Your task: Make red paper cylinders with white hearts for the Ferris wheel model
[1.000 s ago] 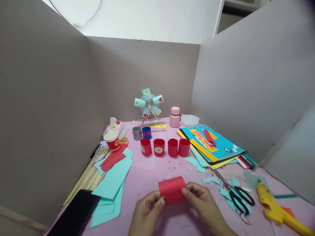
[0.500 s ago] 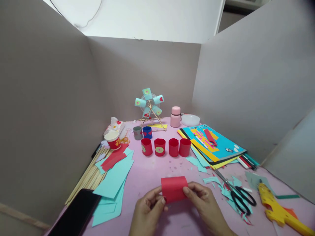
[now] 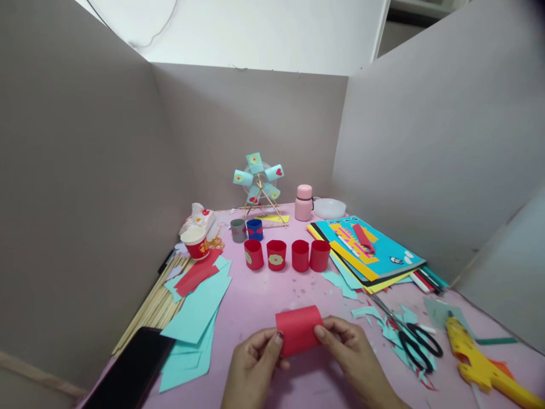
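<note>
A curved piece of red paper is held just above the table between both hands. My left hand pinches its left edge, thumb on the near face. My right hand grips the right edge with thumb in front and fingers behind. Beyond the hands stand red paper cylinders in a row, some bearing a green flower. Behind them are a grey cylinder and a blue cylinder. Farther back is a small wheel model of sticks with light-blue paper pieces.
On the right lie black-handled scissors, a yellow glue gun, paper scraps and a blue book. On the left are light-blue paper sheets, wooden sticks, a phone and a paper cup. A pink bottle stands behind.
The red paper has tilted, its right side now higher, and shifted slightly left. My left thumb has moved up along its left edge. Both hands still hold it.
</note>
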Tool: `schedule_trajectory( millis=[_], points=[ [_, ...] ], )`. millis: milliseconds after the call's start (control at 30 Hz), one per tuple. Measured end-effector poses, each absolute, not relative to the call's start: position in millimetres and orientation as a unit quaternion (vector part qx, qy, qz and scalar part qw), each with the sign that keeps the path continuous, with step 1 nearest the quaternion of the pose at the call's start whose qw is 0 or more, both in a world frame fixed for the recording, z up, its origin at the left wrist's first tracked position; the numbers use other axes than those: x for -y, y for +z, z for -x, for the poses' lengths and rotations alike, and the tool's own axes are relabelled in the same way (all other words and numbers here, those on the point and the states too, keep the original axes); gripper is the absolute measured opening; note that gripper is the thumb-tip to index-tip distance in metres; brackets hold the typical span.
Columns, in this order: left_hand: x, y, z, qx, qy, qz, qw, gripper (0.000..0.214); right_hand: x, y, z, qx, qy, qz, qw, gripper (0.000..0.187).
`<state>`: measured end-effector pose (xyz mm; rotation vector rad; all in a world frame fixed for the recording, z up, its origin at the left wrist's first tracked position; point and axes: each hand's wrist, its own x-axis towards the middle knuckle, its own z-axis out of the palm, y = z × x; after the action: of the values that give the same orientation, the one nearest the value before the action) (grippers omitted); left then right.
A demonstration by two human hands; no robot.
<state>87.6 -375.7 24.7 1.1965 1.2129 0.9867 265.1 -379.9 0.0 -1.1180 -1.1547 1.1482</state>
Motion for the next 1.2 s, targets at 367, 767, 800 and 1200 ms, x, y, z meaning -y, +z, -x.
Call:
schedule_trajectory(
  millis=[367, 767, 800, 1200],
  points=[
    [378.3, 19.1, -90.0, -0.532, 0.457, -0.503, 0.505, 0.040, 382.9, 4.3, -262.8, 0.517, 0.451, 0.501, 0.527, 0.036],
    [376.9, 17.2, -90.0, -0.514, 0.474, -0.493, 0.518, 0.036, 383.1, 8.6, -262.1, 0.517, 0.451, 0.505, 0.523, 0.037],
    [377.0, 17.6, -90.0, -0.513, 0.473, -0.494, 0.518, 0.036, 383.4, 8.8, -262.1, 0.517, 0.449, 0.506, 0.524, 0.037],
    [375.2, 18.7, -91.0, -0.487, 0.469, -0.499, 0.542, 0.032, 383.7, 6.9, -261.1, 0.522, 0.447, 0.499, 0.527, 0.036]
  ],
)
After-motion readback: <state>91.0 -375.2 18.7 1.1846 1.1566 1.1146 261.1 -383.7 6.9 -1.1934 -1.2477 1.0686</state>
